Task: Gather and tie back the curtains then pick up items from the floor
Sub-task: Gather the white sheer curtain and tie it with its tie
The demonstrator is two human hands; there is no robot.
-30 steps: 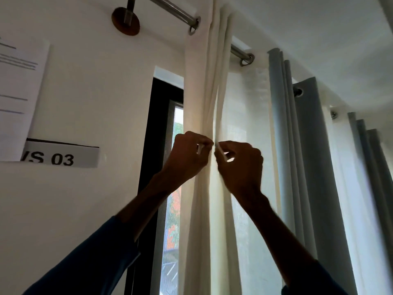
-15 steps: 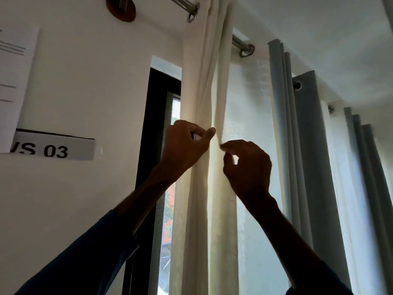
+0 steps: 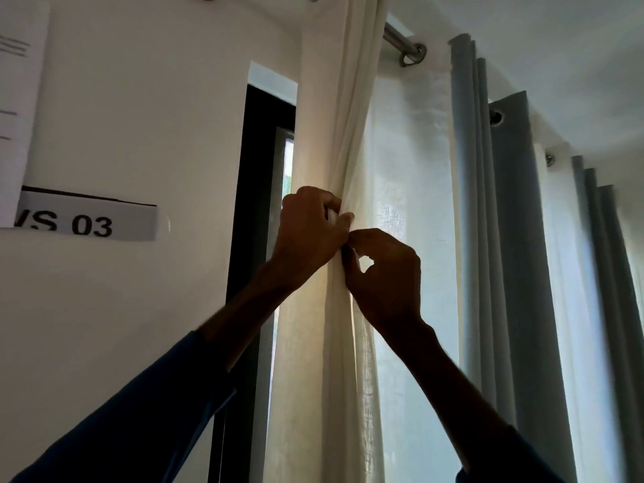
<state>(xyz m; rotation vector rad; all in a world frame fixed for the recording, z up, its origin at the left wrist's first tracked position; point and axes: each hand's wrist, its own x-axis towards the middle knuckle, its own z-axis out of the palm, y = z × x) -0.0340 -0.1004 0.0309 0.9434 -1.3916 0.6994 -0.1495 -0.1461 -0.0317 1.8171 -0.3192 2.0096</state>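
White wall with a "VS 03" label (image 3: 85, 221) left of the cream curtain (image 3: 334, 141). My left hand (image 3: 308, 235) grips the gathered curtain folds; my right hand (image 3: 383, 273), just beside, pinches the fabric. Grey curtain (image 3: 515, 238) hangs right of the cream curtain.

Sheer curtain (image 3: 411, 176) was thin woven cloth, grey curtain (image 3: 512, 238) matt heavier cloth, rod (image 3: 400, 41) brushed shiny metal, label (image 3: 90, 221) glossy.

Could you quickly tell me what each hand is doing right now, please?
Left hand: fingers curled round the gathered cream curtain, gripping it.
Right hand: pinching a fold of the same curtain between thumb and forefinger.
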